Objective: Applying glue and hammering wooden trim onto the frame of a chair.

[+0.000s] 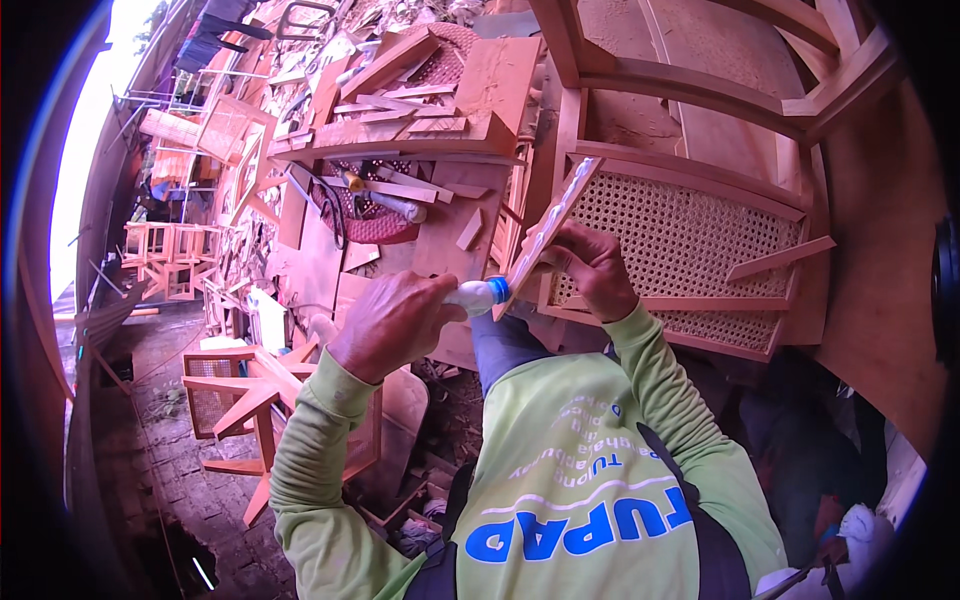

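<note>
Glue bottle in one hand and wood in the other, you work at the left edge of a cane-webbed panel (690,215) in a cluttered woodshop. Your left hand (392,322), left of the panel, has its fingers closed around a white bottle (470,297), its blue cap (498,290) turned toward the panel. Your right hand (595,272), over the panel's left border, pinches a narrow wooden strip (562,208) between thumb and fingers. The strip stands at a slant along that border, a line of white glue down its face, its lower end close by the cap; whether cap and wood touch, you cannot tell from this angle.

A loose slat (782,258) lies across the panel's right side. Beyond the panel rises a wooden chair frame (690,75). To the panel's left, the bench (442,250) carries a round reddish woven piece (385,232), a yellow-handled tool (353,182) and scattered wood offcuts (400,188). Lower and farther left of the panel, a wooden frame with splayed legs (258,400) sits above a paved floor (215,510). On the near side of the panel, your light green long-sleeved shirt (590,440) fills the foreground.
</note>
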Motion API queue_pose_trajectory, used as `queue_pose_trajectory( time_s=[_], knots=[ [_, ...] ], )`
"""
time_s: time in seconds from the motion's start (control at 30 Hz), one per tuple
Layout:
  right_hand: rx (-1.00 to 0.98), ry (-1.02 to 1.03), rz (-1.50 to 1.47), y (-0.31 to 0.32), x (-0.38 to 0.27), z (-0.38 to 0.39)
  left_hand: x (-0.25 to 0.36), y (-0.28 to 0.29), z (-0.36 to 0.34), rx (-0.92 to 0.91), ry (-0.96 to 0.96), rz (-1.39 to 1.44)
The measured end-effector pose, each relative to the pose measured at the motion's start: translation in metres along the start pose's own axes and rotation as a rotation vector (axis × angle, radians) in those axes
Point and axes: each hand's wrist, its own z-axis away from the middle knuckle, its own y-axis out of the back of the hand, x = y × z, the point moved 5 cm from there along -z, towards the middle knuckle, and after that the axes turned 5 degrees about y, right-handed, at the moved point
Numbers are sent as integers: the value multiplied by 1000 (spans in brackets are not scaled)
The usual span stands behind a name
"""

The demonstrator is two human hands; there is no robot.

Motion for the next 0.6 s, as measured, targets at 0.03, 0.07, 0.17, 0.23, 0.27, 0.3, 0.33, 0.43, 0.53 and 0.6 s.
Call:
queue_pose_trajectory(
  time_s=[0.03, 0.07, 0.17, 0.23, 0.27, 0.3, 0.33, 0.43, 0.53, 0.6],
  knots=[
    [10, 17, 22, 1, -2, -1, -1, -1, 0, -9, -1, 2],
    [21, 34, 44, 2, -3, 0, 0, -1, 1, -11, -2, 3],
    [26, 59, 59, 5, -4, -1, -1, -4, 2, -46, 29, -7],
    [26, 48, 67, 4, -3, -1, -2, -5, 3, -40, 26, -3],
    [26, 38, 76, 4, -3, -1, -2, -4, 2, -41, 25, -3],
    [27, 38, 76, 4, -2, -2, 0, -1, 0, -7, 1, 1],
    [14, 45, 118, 4, -1, -2, 2, 3, -2, 27, -22, 6],
    [-14, 52, 110, -3, -5, -3, 8, 11, -6, 34, -28, 6],
    [-2, 63, 97, -2, -3, -2, 8, 10, -8, 31, -38, -15],
    [21, 72, 128, 1, -3, -2, 6, 7, -5, 25, -44, -23]
  ],
)
